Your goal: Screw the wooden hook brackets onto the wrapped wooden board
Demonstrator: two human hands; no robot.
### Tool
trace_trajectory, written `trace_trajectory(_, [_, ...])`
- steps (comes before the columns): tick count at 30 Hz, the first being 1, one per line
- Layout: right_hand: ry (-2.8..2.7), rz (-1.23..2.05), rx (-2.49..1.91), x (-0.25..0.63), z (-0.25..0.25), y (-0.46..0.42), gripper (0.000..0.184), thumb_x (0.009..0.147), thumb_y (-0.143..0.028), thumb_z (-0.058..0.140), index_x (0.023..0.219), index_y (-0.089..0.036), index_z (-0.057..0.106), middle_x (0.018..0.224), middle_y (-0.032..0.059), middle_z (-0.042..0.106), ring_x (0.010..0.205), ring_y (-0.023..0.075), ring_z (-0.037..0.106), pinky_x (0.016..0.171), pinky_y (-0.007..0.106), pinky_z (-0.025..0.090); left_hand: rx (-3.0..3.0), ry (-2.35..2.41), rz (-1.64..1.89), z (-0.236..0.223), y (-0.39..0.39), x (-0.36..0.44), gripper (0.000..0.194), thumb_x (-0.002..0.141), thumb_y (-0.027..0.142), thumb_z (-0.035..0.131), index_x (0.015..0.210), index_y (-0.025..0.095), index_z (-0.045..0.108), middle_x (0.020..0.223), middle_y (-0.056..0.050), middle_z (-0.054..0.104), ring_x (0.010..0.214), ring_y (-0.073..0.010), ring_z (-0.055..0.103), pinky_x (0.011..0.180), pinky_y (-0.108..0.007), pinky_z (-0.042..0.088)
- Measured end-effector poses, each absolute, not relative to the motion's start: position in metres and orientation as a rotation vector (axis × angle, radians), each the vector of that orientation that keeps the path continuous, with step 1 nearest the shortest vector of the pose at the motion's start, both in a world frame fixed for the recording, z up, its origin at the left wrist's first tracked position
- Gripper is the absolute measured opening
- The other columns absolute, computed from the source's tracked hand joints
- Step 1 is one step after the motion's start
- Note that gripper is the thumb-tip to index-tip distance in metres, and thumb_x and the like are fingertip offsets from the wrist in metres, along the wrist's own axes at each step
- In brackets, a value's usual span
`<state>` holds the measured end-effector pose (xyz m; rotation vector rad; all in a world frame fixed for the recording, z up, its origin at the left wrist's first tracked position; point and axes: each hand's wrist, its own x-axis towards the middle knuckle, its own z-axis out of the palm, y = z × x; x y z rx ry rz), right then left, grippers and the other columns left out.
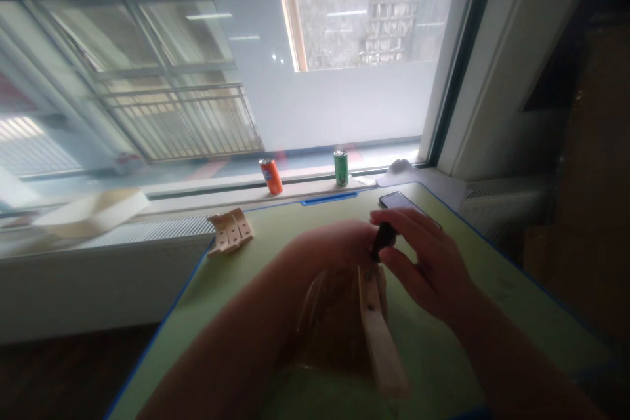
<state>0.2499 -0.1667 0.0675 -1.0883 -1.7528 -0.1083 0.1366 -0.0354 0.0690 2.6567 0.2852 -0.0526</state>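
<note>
A pale wooden piece (pixel 381 354) with dark holes or screws along its upper part points toward me, its near end low in the picture. At its far end my left hand (pixel 352 243) is closed around the wood, most of the fingers hidden. Above that end, a short black handle (pixel 384 239), like that of a screwdriver, sits between the thumb and fingers of my right hand (pixel 426 256). The tool's tip cannot be made out. Beneath the wood and my left forearm lies a brownish see-through plastic bag (pixel 329 321).
Several drilled wooden pieces (pixel 232 231) lie at the table's (pixel 275 230) left edge. A phone (pixel 398 200) rests beyond my right hand. An orange can (pixel 270 177) and a green can (pixel 340 168) stand on the windowsill. A blue strip (pixel 329 199) marks the back edge.
</note>
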Motion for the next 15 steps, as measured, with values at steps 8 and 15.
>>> trace_trajectory(8, [-1.600, 0.016, -1.176, 0.256, 0.062, -0.156, 0.033, 0.081, -0.019, 0.056, 0.112, -0.026, 0.054, 0.093, 0.0027, 0.058, 0.079, 0.0145, 0.056, 0.069, 0.029, 0.048, 2.700, 0.306, -0.101, 0.066, -0.033, 0.136, 0.010, 0.076, 0.023, 0.051, 0.076, 0.015, 0.057, 0.071, -0.001, 0.057, 0.066, -0.0137, 0.050, 0.057, -0.025, 0.037])
trace_trajectory(15, [-1.538, -0.071, -1.214, 0.262, 0.061, -0.151, 0.025, 0.081, -0.019, 0.054, 0.106, -0.022, 0.058, 0.092, 0.0032, 0.060, 0.080, 0.0151, 0.056, 0.070, 0.030, 0.047, 2.742, 0.334, -0.162, 0.075, -0.039, 0.137, 0.013, 0.076, 0.024, 0.051, 0.083, 0.016, 0.058, 0.075, -0.002, 0.060, 0.067, -0.0143, 0.053, 0.058, -0.025, 0.038])
